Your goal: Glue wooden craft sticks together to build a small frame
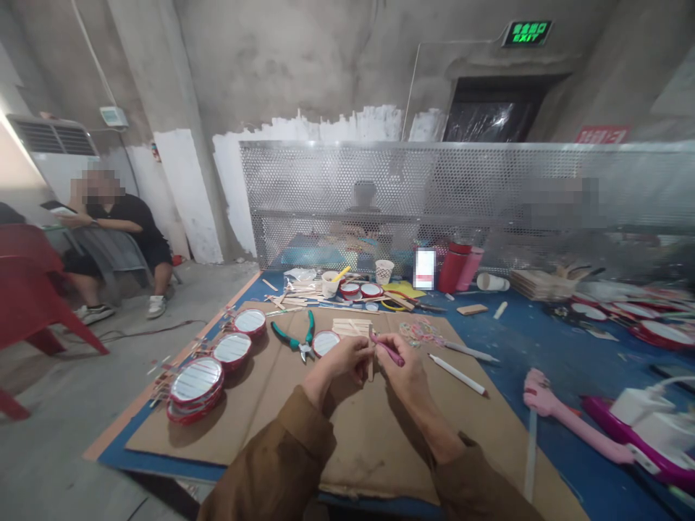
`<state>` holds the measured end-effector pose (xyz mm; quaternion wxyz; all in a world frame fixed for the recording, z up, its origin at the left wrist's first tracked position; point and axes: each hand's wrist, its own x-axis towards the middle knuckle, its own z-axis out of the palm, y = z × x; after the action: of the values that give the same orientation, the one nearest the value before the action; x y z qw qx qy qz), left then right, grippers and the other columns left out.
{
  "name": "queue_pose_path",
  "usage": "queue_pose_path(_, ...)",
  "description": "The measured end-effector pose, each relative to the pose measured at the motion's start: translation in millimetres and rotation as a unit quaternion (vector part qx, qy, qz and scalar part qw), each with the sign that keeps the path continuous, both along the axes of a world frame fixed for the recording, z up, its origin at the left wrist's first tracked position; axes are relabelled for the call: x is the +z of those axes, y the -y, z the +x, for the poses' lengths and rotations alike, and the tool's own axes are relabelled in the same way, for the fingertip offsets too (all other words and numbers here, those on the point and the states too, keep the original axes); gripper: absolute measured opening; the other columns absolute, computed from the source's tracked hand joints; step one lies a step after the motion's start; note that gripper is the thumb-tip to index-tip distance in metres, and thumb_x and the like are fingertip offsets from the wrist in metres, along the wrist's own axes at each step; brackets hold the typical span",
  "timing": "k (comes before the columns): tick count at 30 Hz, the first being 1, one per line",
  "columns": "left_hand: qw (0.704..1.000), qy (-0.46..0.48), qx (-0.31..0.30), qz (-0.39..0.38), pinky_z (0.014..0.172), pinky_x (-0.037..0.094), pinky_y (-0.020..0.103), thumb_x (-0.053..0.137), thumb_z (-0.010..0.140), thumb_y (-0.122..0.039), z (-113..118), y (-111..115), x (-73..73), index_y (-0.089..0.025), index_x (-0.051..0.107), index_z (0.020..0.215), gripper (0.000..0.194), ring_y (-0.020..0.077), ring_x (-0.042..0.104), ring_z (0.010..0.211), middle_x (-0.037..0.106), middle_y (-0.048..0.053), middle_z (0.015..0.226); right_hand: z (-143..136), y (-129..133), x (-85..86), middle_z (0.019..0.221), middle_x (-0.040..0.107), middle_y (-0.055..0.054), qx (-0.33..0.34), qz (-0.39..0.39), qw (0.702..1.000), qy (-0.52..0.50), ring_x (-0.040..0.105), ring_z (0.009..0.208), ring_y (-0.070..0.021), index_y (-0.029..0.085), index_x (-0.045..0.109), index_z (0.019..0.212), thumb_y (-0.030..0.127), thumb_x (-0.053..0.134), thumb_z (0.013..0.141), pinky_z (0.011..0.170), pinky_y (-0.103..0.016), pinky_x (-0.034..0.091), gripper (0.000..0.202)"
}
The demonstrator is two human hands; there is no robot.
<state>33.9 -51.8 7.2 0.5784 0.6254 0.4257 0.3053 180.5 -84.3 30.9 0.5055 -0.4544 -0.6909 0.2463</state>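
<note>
Clearly, the one writing that I can read is the word "EXIT", in green light on the sign (528, 33) high on the wall, with smaller characters above it. A red notice (602, 134) below it has pale characters, too unclear to read, and the screen (424, 268) that stands at the back of the table (507, 340) is blurred.

The stick (371, 370) is of pale wood, thin, narrow and flat, and it looks plain. It is between the two hands, over the middle of the cardboard (391, 449), and points away from the person. The fingers of the left hand (343, 362) are closed in a pinch on it. The right hand (405, 367) has its fingers bent around a purple tool (392, 353), whose tip is near the stick; whether they touch, I cannot tell.

Just beyond lie more pale sticks (350, 327), and beside them a small drum (326, 344) with red rim and whitish face. Pliers (302, 340) with green handles rest open on the left. To the right are coloured bands (420, 331) in a heap and a white marker (457, 374).
</note>
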Motion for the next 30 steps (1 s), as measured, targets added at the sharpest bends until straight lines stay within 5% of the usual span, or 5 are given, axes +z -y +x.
queue_pose_path(30,1.000,0.004,-0.007,0.004,0.042,0.041,0.021,0.055,0.080,-0.049,-1.4,-1.5,-2.4,-0.018,0.048,0.069,0.034,0.0108,0.051,0.038,0.056,0.002,0.048,-1.0,1.4,2.3,0.076,0.069,-0.005,0.002,-0.010,1.000,-0.017,0.062,0.069,-0.0182,0.018,0.063,0.082,0.038,0.053,0.078,0.065,-0.028,0.048,0.023)
